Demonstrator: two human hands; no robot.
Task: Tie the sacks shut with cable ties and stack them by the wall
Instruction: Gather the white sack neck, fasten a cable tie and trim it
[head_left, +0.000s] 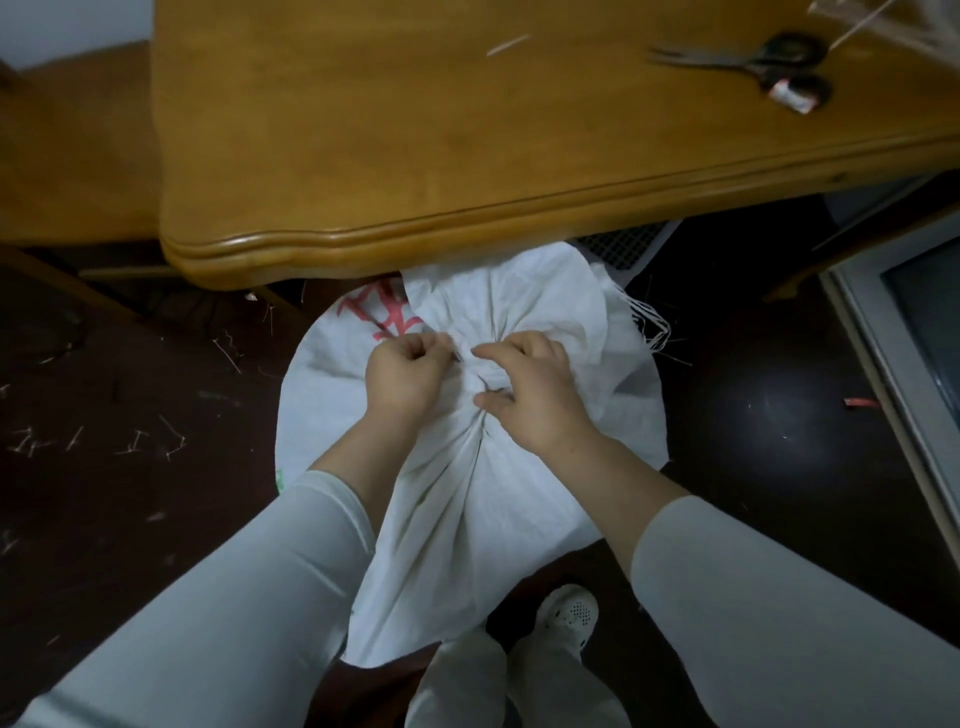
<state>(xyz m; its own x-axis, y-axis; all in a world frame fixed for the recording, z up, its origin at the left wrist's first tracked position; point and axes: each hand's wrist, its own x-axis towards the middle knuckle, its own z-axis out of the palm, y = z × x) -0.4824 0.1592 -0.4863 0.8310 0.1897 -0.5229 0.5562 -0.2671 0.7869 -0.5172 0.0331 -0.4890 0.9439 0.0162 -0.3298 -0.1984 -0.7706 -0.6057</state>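
A white woven sack (524, 483) with red lettering stands on the dark floor in front of the wooden table. Its mouth is gathered into a bunched neck (480, 382) between both hands. My left hand (408, 376) is fisted at the left of the neck, pinching something thin that looks like a cable tie. My right hand (535, 389) wraps the neck from the right, thumb and fingers curled around the bunched fabric. The tie itself is mostly hidden by my fingers.
The wooden table (467, 156) overhangs the sack's far side; scissors (753, 62) and a clear bag of cable ties (883, 21) lie at its far right. Cut tie ends (130, 441) litter the floor at left. A white frame (893, 364) is at right, my shoe (569, 616) below.
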